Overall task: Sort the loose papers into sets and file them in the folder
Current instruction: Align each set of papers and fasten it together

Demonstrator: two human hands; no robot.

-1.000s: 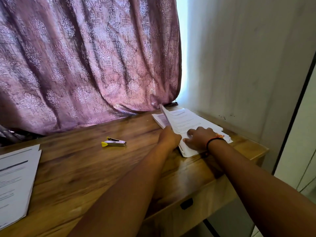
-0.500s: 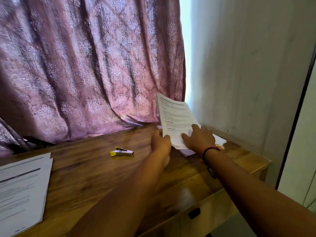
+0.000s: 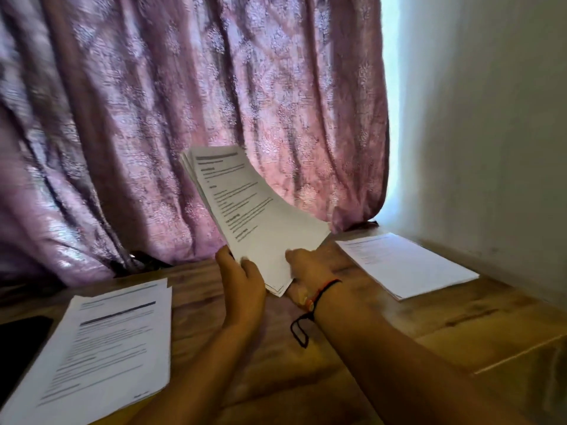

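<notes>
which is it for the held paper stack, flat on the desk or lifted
Lifted, tilted: the paper stack is gripped at its lower edge by the left hand and right hand, top standing before the curtain.

Wooden table (image 3: 383,320) bearing two paper stacks.
A stack of printed sheets (image 3: 104,348) lies at the near left corner, with a dark flat object (image 3: 21,342) just beside it at the left edge. A second stack (image 3: 405,265) lies near the far right corner, well apart.
</notes>
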